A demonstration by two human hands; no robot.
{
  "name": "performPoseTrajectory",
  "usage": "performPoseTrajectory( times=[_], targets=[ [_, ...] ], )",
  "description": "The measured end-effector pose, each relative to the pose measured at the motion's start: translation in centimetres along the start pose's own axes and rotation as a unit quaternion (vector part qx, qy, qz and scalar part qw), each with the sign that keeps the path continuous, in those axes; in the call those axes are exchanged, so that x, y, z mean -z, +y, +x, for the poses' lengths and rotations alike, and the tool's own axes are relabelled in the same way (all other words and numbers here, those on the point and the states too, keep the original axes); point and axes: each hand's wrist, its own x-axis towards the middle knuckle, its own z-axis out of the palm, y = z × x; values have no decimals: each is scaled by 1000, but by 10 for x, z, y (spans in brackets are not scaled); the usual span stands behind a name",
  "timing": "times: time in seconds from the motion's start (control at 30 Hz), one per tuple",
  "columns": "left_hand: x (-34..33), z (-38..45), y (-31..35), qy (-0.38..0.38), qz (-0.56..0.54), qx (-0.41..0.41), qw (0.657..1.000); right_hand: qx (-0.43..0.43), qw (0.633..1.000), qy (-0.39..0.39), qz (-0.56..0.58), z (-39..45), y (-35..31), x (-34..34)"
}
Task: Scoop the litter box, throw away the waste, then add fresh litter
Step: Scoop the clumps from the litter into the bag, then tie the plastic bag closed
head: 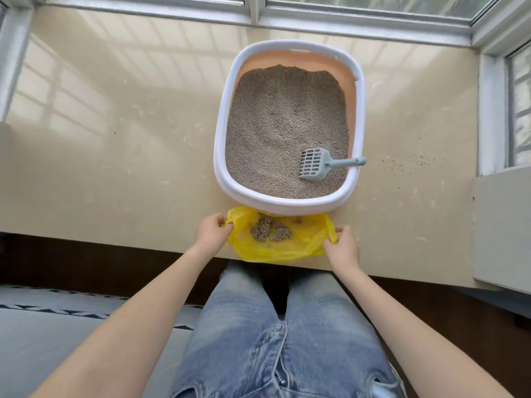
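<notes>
The left hand (pixel 211 232) pinches the left handle of the yellow bag (pixel 280 248), and the right hand (pixel 342 246) pinches the right handle, fingers curled round the thin plastic on each side. The bag lies spread open on the beige ledge (pixel 115 153), at its near edge and touching the near rim of the litter box (pixel 219 133). Inside the bag sit a few grey clumps of waste (pixel 270 231), gathered left of its middle. The litter box stands toward the middle of the ledge under the window (pixel 373 7), filled with grey litter (pixel 284 116) banked higher at the far end. The pale blue scoop (pixel 314 167) rests in the box's near right corner, head on the litter and handle laid over the right rim. A few stray granules (pixel 408 163) dot the ledge to the right of the box. The scooping looks finished, and the step in hand seems to be closing the bag to throw it away. To do it well, both handles should rise together and evenly so the clumps slide to the bottom rather than roll out of a sagging side, and the bag should come up clear of the box rim and the ledge's near edge before the handles are brought together. The plastic looks thin, so a slow lift suits it better than a tug.
</notes>
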Motion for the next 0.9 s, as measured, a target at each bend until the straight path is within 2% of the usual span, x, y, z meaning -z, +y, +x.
performPoseTrajectory(
  times=[0.17,0.37,0.47,0.57,0.7,0.8,0.9],
  targets=[
    [28,-28,16,-18,-71,14,997,62,998,10,30,-28,-26,29],
    [68,-83,62,-26,-148,-37,988,134,986,15,93,-65,-77,79],
    [94,-106,91,-31,-210,-79,974,173,976,9,131,-82,-104,113],
    [121,-125,120,-26,-225,-137,964,219,963,-3,158,-98,-132,149],
    [160,-156,165,-30,-245,-222,943,289,938,25,188,-118,-172,199],
    [191,-175,202,-39,-275,-270,922,338,923,33,183,-131,-210,245],
    [226,-194,249,-47,-295,-307,903,395,909,20,129,-148,-255,298]
  ],
)
